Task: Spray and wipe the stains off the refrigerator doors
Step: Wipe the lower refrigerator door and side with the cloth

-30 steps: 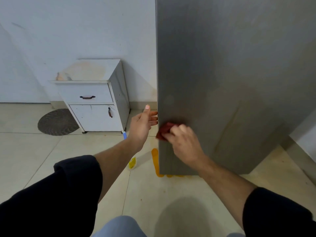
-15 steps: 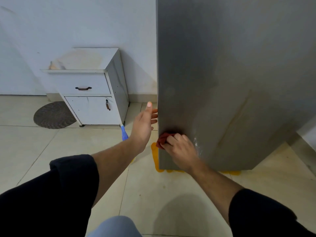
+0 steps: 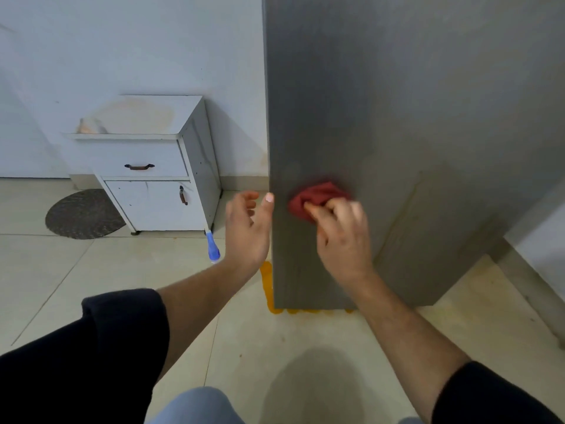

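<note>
The grey refrigerator door (image 3: 397,117) fills the right half of the head view, with a faint brownish streak low on its right part. My right hand (image 3: 342,237) grips a bunched red cloth (image 3: 318,198) and presses it on the lower left of the door. Beside the door's left edge, my left hand (image 3: 249,231) is held up with loose fingers and the thumb tip at the edge. It holds nothing. A spray bottle with a blue top (image 3: 212,247) lies on the floor behind my left wrist, mostly hidden.
A white cabinet (image 3: 146,166) with a drawer and a small door stands against the wall at left. A round dark mat (image 3: 82,214) lies beside it. Orange stain (image 3: 269,289) marks the floor tiles along the refrigerator's base. A wall skirting runs at the far right.
My right hand has moved the red cloth up and to the right on the door. My left hand has turned slightly beside the door edge. The camera has tilted.
</note>
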